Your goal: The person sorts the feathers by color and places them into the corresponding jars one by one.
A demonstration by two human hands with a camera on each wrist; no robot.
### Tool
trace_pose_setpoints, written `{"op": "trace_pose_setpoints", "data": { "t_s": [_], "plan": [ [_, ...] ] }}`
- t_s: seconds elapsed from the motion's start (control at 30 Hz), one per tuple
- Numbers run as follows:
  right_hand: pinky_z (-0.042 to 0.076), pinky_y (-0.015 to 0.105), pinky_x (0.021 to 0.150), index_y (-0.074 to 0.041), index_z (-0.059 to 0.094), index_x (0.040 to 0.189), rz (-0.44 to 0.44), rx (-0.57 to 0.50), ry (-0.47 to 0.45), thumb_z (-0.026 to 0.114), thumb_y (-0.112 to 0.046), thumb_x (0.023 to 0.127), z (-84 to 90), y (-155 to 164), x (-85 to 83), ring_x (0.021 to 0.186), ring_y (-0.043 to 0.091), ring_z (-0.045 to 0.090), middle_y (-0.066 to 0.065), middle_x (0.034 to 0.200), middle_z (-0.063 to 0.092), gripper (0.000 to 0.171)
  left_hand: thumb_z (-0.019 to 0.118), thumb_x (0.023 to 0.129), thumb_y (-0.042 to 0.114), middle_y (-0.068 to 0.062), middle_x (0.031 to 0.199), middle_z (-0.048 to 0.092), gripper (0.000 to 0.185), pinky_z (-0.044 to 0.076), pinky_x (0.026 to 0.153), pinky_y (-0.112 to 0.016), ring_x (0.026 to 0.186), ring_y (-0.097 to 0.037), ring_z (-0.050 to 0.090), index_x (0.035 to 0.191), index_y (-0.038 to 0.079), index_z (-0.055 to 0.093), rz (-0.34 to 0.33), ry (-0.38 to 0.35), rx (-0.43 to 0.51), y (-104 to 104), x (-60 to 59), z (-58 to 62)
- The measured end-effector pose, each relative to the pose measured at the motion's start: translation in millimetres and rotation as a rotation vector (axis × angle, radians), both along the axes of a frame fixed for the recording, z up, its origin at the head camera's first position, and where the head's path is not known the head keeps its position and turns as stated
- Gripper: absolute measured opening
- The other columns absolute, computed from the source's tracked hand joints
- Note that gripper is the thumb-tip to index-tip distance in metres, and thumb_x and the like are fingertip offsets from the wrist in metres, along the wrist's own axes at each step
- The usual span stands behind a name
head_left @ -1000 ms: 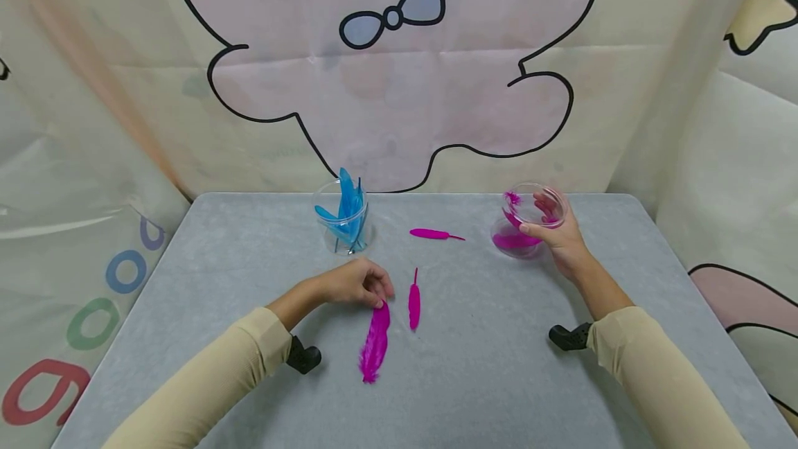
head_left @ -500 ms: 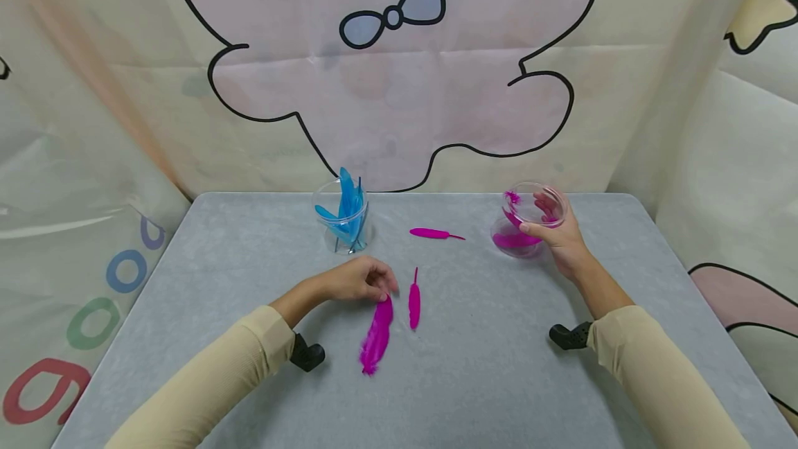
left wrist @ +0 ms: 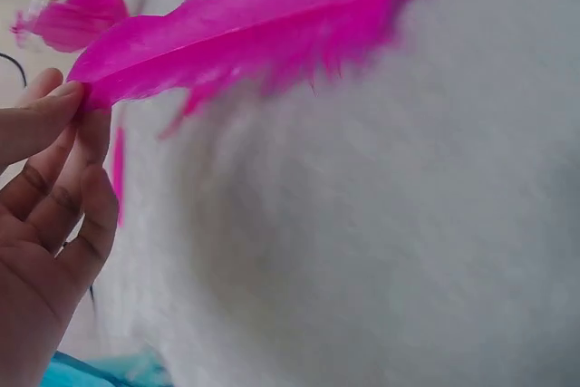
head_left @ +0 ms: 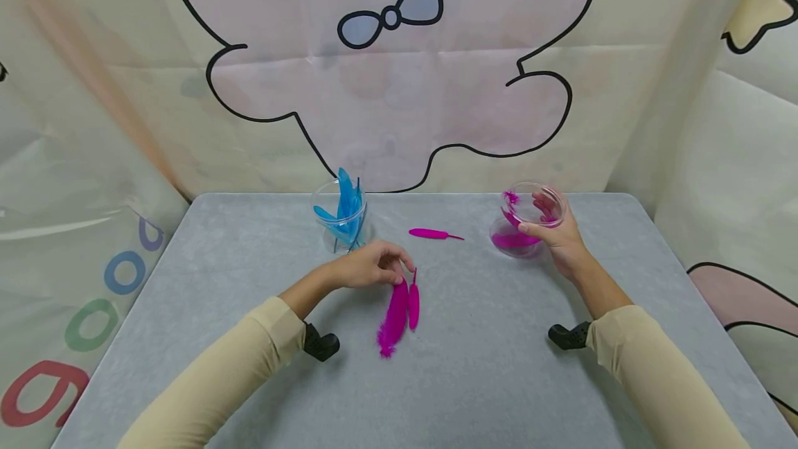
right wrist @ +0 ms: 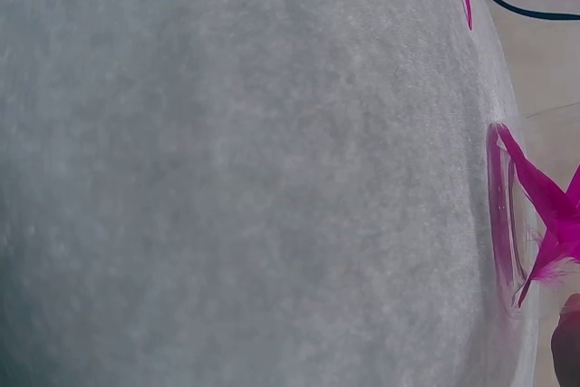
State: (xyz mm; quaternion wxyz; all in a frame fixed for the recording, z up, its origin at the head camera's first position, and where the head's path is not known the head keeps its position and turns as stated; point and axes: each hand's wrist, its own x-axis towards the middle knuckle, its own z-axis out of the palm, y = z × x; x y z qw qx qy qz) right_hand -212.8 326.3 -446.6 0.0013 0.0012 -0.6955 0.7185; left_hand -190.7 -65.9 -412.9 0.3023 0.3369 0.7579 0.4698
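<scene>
My left hand (head_left: 373, 270) pinches the quill end of a big magenta feather (head_left: 394, 318) that hangs just above the grey table (head_left: 187, 310); the left wrist view shows the same feather (left wrist: 245, 38) held between fingertips (left wrist: 41, 120). Right beside it a thin magenta feather (head_left: 413, 303) lies flat. Another magenta feather (head_left: 433, 233) lies farther back. My right hand (head_left: 557, 234) grips a clear cup (head_left: 522, 222) with magenta feathers inside, tilted toward the left; the right wrist view shows that cup (right wrist: 517, 215) at the right edge.
A clear cup (head_left: 341, 222) with several blue feathers stands at the back, left of centre. Cartoon-printed sheets wall in the table at the back and both sides. Black wrist-camera mounts (head_left: 321, 344) (head_left: 566, 335) show under both sleeves.
My left hand has lifted the big magenta feather and carried it right and away from me, up against the thin feather. The right hand and its cup have stayed put.
</scene>
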Motion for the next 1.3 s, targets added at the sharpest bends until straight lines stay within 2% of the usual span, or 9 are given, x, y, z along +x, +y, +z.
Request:
{"op": "trace_pose_setpoints", "data": {
  "t_s": [0.17, 0.3, 0.5, 0.67, 0.8, 0.97, 1.13, 1.3],
  "plan": [
    [0.02, 0.041, 0.121, -0.018, 0.021, 0.155, 0.004, 0.015, 0.002, 0.072, 0.0, 0.089, -0.2, 0.2, -0.7, 0.148, 0.027, 0.019, 0.004, 0.151, 0.034, 0.085, 0.067, 0.093, 0.001, -0.007, 0.091, 0.069, 0.028, 0.056, 0.084, -0.048, 0.087, -0.026, 0.065, 0.12, -0.004, 0.064, 0.057, -0.005, 0.018, 11.5, -3.5, 16.1],
    [0.023, 0.037, 0.12, -0.016, 0.02, 0.156, 0.003, 0.014, 0.011, 0.071, 0.0, 0.089, -1.2, 0.2, -0.6, 0.148, 0.028, 0.02, 0.003, 0.15, 0.036, 0.085, 0.068, 0.093, 0.002, -0.007, 0.091, 0.068, 0.026, 0.056, 0.086, -0.046, 0.093, -0.035, 0.065, 0.119, 0.002, 0.066, 0.135, 0.001, 0.042, 23.2, -6.0, 25.2],
    [0.029, 0.026, 0.116, -0.013, 0.021, 0.155, 0.01, -0.035, 0.041, 0.07, 0.006, 0.088, -2.4, 0.9, -0.7, 0.147, 0.028, 0.02, -0.003, 0.143, 0.041, 0.085, 0.07, 0.092, 0.005, -0.007, 0.097, 0.069, 0.026, 0.057, 0.083, -0.029, 0.092, -0.021, 0.066, 0.118, 0.003, 0.067, 0.272, 0.033, 0.102, 40.9, -7.0, 34.1],
    [0.03, 0.026, 0.116, -0.015, 0.023, 0.154, 0.009, -0.038, 0.041, 0.069, 0.006, 0.088, -2.7, 1.0, -1.3, 0.146, 0.028, 0.02, -0.005, 0.141, 0.042, 0.083, 0.068, 0.094, 0.006, -0.008, 0.099, 0.069, 0.024, 0.057, 0.085, -0.033, 0.093, -0.021, 0.067, 0.117, 0.004, 0.067, 0.373, 0.043, 0.177, 56.2, -9.2, 41.6],
    [0.028, 0.027, 0.117, -0.014, 0.023, 0.154, 0.012, -0.043, 0.042, 0.068, 0.008, 0.089, -2.9, 0.8, -1.6, 0.145, 0.028, 0.02, -0.005, 0.141, 0.042, 0.082, 0.068, 0.094, 0.005, -0.009, 0.101, 0.069, 0.021, 0.058, 0.083, -0.035, 0.093, -0.023, 0.066, 0.115, 0.003, 0.068, 0.442, 0.088, 0.245, 66.9, -12.1, 47.3],
    [0.026, 0.028, 0.118, -0.013, 0.02, 0.155, 0.014, -0.038, 0.046, 0.068, 0.008, 0.089, -3.7, 0.8, -1.5, 0.146, 0.029, 0.019, -0.006, 0.141, 0.042, 0.085, 0.07, 0.093, 0.006, -0.008, 0.1, 0.069, 0.019, 0.058, 0.081, -0.034, 0.089, -0.02, 0.066, 0.112, 0.004, 0.069, 0.526, 0.142, 0.296, 77.9, -14.2, 54.0],
    [0.026, 0.028, 0.118, -0.012, 0.02, 0.155, 0.011, -0.019, 0.056, 0.068, 0.008, 0.088, -3.8, -0.2, -1.2, 0.146, 0.03, 0.019, -0.005, 0.141, 0.042, 0.085, 0.07, 0.093, 0.007, -0.009, 0.097, 0.067, 0.018, 0.058, 0.08, -0.035, 0.087, -0.023, 0.067, 0.111, 0.003, 0.069, 0.606, 0.138, 0.349, 88.5, -19.5, 58.2],
    [0.027, 0.026, 0.117, -0.012, 0.021, 0.155, 0.012, -0.043, 0.072, 0.068, 0.01, 0.088, -3.5, -0.9, -0.4, 0.145, 0.03, 0.019, -0.006, 0.139, 0.043, 0.084, 0.067, 0.094, 0.007, -0.009, 0.099, 0.067, 0.017, 0.057, 0.078, -0.029, 0.087, -0.023, 0.066, 0.111, 0.003, 0.069, 0.684, 0.107, 0.408, 101.3, -25.7, 64.7]
  ]
}}
